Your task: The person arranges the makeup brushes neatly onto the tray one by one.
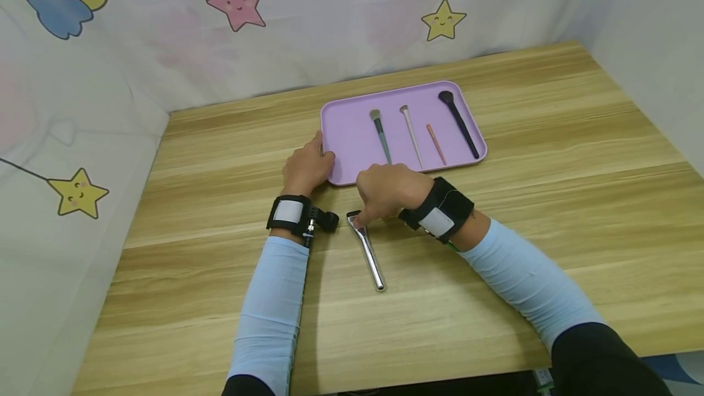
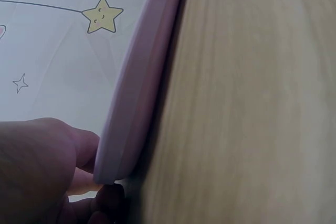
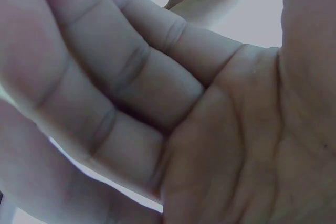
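A lilac tray (image 1: 352,139) lies at the back of the table, holding several makeup brushes. My left hand (image 1: 308,167) grips its left end; in the left wrist view, the thumb lies against the tray's rim (image 2: 126,98) and the other fingertips are at its lower corner. In front of the tray lies a makeup brush with a shiny silver handle (image 1: 371,255) and dark tip. Over that tip is the thumb of my right hand (image 1: 390,188); whether it touches is unclear. The right wrist view shows loosely bent fingers (image 3: 131,77) and nothing held between them.
On the tray are a green-handled brush (image 1: 381,136), a slim white brush (image 1: 411,136), a short orange stick (image 1: 436,144) and a large black brush (image 1: 459,124). The wooden table (image 1: 550,200) meets a star-patterned curtain (image 1: 341,23) behind and at the left.
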A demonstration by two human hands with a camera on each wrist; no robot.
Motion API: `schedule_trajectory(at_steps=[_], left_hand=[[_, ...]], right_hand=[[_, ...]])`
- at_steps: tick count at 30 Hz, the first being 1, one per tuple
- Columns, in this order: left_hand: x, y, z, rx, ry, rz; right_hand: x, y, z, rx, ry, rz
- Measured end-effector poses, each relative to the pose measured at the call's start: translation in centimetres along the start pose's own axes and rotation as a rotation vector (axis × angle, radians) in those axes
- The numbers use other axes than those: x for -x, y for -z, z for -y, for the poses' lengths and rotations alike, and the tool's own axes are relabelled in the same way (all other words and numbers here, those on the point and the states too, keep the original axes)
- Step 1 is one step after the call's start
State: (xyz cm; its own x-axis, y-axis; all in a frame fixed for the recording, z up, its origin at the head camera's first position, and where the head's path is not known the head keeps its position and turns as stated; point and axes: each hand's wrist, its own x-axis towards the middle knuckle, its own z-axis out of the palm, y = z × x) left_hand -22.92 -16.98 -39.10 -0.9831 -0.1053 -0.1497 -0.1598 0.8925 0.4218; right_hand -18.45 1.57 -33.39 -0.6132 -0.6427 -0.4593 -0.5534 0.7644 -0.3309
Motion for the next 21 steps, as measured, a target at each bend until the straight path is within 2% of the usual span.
schedule_trajectory(at_steps=[11, 21], left_hand=[[-0.06, -0.02, 0.08, 0.003, -0.012, -0.006], [-0.22, -0.11, 0.18, 0.002, -0.014, -0.014]], right_hand=[[0.09, -0.38, 0.46, 0.043, 0.007, -0.028], [-0.03, -0.56, 0.77, 0.069, -0.001, 0.009]])
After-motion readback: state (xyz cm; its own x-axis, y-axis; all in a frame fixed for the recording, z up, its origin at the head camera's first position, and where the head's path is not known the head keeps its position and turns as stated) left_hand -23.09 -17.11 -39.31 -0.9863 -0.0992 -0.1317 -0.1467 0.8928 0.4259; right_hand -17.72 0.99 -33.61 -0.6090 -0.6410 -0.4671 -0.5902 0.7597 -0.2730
